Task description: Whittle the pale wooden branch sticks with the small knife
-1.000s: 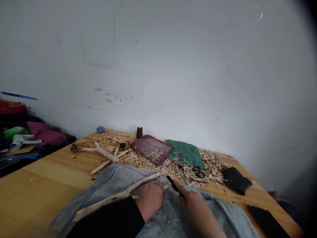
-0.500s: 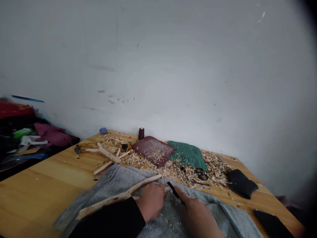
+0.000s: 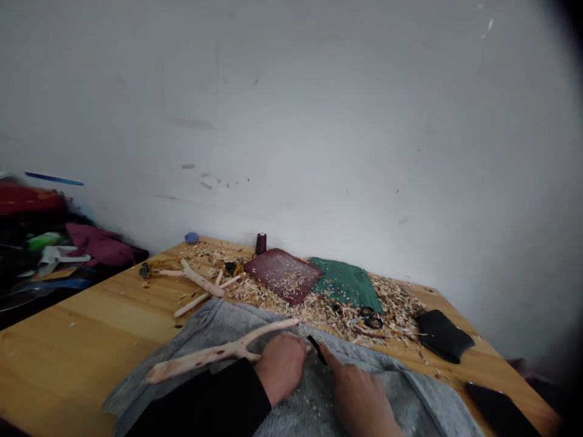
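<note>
Bare grey-white wall [image 3: 319, 121] rises behind the wooden table [image 3: 91, 321], marked with a few scuffs. Across the table's far half lie wood shavings [image 3: 401, 303], some over a dark red sheet [image 3: 268, 264] and a green cloth [image 3: 348, 282], with scissors [image 3: 373, 323] among them.

Nearer me, a forked branch [image 3: 195, 360] lies over a grey cloth [image 3: 195, 331], its thick end towards my left. My left hand [image 3: 282, 366] is closed around its lower prong, whose tip just shows past my knuckles; the upper prong runs free behind. My right hand [image 3: 357, 394] grips a thin black tool, which I take for a knife [image 3: 317, 350], forefinger stretched along it. Its end points at that tip, though I can't tell whether they touch.

Judging by the pale wood, most of this branch is already stripped, with only dark knots left on the thick part. I'd say the lower prong is what I'm busy with; how much remains there is hidden by my hand. Another branch [image 3: 200, 280], beyond the cloth to the left, looks bare too.
</note>
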Motion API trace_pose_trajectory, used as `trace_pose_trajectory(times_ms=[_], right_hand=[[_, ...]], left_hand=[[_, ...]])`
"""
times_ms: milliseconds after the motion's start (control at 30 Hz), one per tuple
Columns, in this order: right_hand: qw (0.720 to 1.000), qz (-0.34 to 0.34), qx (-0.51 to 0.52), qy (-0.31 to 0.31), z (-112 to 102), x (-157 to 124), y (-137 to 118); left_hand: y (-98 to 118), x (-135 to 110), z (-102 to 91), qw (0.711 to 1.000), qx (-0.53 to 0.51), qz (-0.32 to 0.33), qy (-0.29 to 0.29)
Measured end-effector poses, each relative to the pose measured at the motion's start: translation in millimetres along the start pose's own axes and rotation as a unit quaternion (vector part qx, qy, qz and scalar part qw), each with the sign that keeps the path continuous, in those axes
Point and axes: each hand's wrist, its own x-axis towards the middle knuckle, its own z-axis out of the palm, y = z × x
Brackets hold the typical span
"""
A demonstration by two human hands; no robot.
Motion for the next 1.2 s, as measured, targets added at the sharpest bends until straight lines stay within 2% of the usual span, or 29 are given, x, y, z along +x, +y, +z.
trace_pose_trajectory(times_ms=[267, 567, 667, 733, 833, 933, 1067, 1200], right_hand=[[0.997, 0.023, -0.067, 0.001, -11.8, -0.4, -36.6], [0.996, 0.038, -0.079, 0.028, 0.1, 4.7, -52.3], [0.998, 0.028, -0.053, 0.023, -0.1, 6.4, -39.8], [1.000, 0.011, 0.000, 0.018, -1.7, 9.1, -21.7], [0.996, 0.022, 0.085, 0.010, -3.1, 14.1, 8.9], [0.990, 0.001, 0.139, 0.017, -2.6, 15.5, 27.8], [0.979, -0.049, 0.195, 0.024, -1.8, 10.0, 30.5], [0.977, -0.063, 0.198, 0.036, -1.6, 3.7, 28.1]], left_hand=[[-0.3, 3.8, 5.2, 1.000, 0.021, 0.023, -0.004], [11.3, 2.8, 0.2, 0.999, 0.037, 0.023, -0.019], [13.9, 2.8, -0.7, 0.999, 0.032, 0.003, -0.025], [11.6, 1.9, -1.1, 0.999, 0.023, -0.012, -0.024], [4.0, -0.4, -1.6, 1.000, 0.009, -0.024, -0.011], [-3.0, -1.8, -1.7, 1.000, -0.003, -0.027, -0.002], [-5.8, -1.8, -1.4, 0.999, -0.021, -0.031, 0.007], [-5.2, -1.8, -0.4, 0.998, -0.042, -0.035, 0.013]])
